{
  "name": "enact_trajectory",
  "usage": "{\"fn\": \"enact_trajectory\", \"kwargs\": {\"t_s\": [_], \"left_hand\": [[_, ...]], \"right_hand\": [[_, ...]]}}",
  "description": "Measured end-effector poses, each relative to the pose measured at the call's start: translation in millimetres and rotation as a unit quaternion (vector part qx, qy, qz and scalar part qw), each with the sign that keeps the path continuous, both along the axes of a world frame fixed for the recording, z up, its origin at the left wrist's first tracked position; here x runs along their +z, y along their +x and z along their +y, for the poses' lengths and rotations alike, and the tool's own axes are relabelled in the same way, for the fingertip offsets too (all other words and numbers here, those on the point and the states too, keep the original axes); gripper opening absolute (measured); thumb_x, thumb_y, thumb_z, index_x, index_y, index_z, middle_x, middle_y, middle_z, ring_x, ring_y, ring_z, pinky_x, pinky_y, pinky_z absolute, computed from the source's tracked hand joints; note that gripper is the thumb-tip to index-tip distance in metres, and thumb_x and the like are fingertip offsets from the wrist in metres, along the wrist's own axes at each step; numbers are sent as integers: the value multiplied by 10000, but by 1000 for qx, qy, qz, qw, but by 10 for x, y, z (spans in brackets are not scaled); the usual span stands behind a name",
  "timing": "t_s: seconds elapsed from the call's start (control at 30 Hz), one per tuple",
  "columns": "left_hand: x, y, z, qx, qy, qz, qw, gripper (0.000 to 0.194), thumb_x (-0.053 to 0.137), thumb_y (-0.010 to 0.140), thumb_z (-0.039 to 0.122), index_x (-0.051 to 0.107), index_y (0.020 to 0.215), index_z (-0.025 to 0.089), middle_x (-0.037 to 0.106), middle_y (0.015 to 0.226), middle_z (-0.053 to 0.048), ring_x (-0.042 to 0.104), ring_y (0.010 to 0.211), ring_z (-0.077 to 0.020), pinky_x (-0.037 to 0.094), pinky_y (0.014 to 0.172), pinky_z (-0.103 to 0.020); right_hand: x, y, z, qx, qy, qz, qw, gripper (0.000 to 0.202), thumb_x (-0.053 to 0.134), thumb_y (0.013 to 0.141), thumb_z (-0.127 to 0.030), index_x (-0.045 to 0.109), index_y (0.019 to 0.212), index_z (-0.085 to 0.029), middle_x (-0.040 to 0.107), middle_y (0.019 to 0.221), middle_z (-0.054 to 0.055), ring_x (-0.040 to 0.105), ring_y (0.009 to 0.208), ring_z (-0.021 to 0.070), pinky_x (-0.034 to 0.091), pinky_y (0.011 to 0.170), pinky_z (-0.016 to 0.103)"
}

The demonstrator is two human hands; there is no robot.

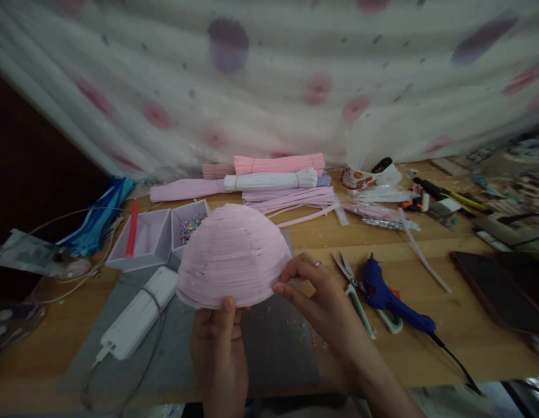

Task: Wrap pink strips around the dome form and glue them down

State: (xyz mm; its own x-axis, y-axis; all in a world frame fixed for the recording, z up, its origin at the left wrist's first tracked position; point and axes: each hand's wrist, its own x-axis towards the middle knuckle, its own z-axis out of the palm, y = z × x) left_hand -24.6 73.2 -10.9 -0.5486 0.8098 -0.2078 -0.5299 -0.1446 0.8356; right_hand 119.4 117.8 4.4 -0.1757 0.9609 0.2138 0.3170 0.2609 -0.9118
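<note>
Wooden table (430,251), pink dome (237,255) held at its rim by left fingers (228,305) and right fingers (283,284)

We see a dim, bluish-grey scene, the dark left side nearly black. Soft light shows through the curtain (269,87), leaving gentle shadows on the table (287,371). We notice slight overall softness, with stretching and smearing toward the right edge.

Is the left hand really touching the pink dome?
Touching. The head view shows the left hand with its thumb laid over the bottom edge of the pink dome.
</note>
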Motion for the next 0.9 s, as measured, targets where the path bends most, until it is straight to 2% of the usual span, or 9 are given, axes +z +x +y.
{"fn": "enact_trajectory", "kwargs": {"t_s": [0.13, 0.27, 0.4, 0.53, 0.67, 0.77, 0.9], "left_hand": [[42, 6, -22, -16, 23, 15, 999, 215, 786, 797, 353, 739, 961, 222, 787, 966, -28, 713, 961, -195, 510, 928, -330], [52, 19, -29, -8, 11, 40, 999, 334, 836, 734, 267, 727, 1049, 262, 789, 957, 7, 696, 1059, -205, 450, 1041, -358], [16, 18, -22, 10, -2, 69, 998, 317, 865, 686, 250, 729, 972, 259, 781, 842, 24, 725, 974, -201, 506, 968, -338], [10, 11, -14, 34, -20, 84, 996, 345, 883, 651, 229, 715, 952, 223, 785, 843, -2, 744, 863, -199, 554, 842, -315], [37, 23, -11, 36, -26, 62, 997, 345, 892, 631, 225, 707, 922, 207, 796, 880, -16, 743, 909, -208, 544, 864, -314], [55, 37, -5, 14, -6, 27, 1000, 333, 873, 660, 216, 717, 955, 215, 801, 924, -21, 737, 953, -204, 530, 901, -313], [65, 35, 8, 17, 37, -3, 999, 178, 801, 744, 283, 735, 890, 205, 799, 942, -42, 742, 908, -202, 552, 859, -311]], "right_hand": [[-2, -13, 35, -1, 21, 10, 1000, 137, 736, 854, -233, 631, 767, -216, 599, 834, 1, 563, 845, 188, 407, 762, 310], [-17, -51, 39, 3, 40, 19, 999, 157, 733, 842, -208, 619, 735, -217, 581, 867, 8, 563, 874, 193, 416, 799, 325], [-24, -61, 37, 5, 46, 17, 999, 172, 725, 833, -204, 607, 708, -217, 580, 841, 9, 565, 851, 195, 421, 780, 329], [-26, -57, 32, 4, 48, 14, 999, 183, 722, 827, -196, 600, 693, -215, 587, 842, 11, 569, 844, 194, 416, 779, 332], [-38, -57, 34, -2, 56, 13, 998, 179, 732, 817, -195, 606, 691, -216, 602, 833, 12, 579, 838, 200, 417, 775, 334], [-50, -50, 47, -5, 59, 18, 998, 179, 735, 819, -212, 615, 687, -217, 610, 827, 15, 582, 834, 204, 420, 769, 331], [-63, -44, 63, -6, 52, 23, 998, 183, 732, 818, -232, 614, 678, -225, 613, 821, 18, 587, 831, 209, 428, 762, 333]]}}
